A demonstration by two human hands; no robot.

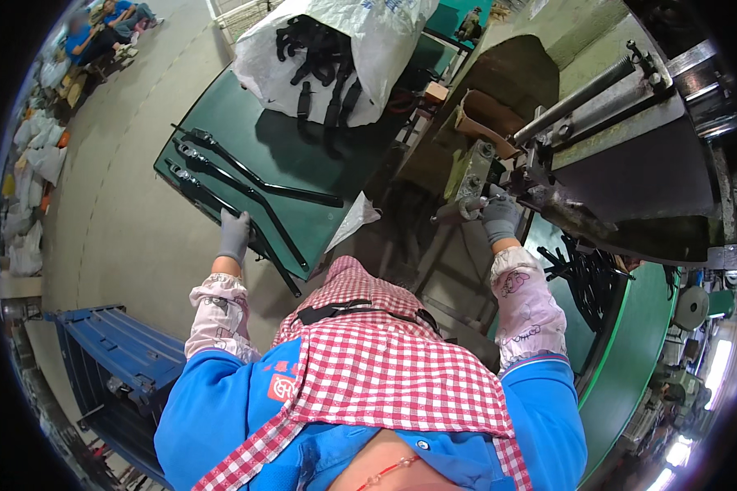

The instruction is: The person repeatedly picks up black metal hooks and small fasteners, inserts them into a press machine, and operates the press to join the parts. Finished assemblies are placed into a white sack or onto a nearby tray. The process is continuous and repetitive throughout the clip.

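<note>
The left hand point(234, 236), in a grey glove, rests on the near end of a long black bent metal bar point(236, 222) at the edge of the green counter point(303, 164); its fingers point(237, 221) curl down over the bar, closed around it. Two more black bars point(246, 176) of the same shape lie just beside it on the counter, running side by side toward the far right. Behind them a white sack point(360, 49) stands open, full of black parts.

The right hand point(499, 217), also grey-gloved, reaches up to the green machine point(598, 139) and its fingers point(496, 206) wrap around a grey metal lever point(458, 211) that sticks out leftward from the machine's front; the lever end shows just left of the glove. Below the right forearm a heap of small black pieces point(585, 274) lies on a second green surface. A blue crate point(115, 352) stands on the floor at lower left
</note>
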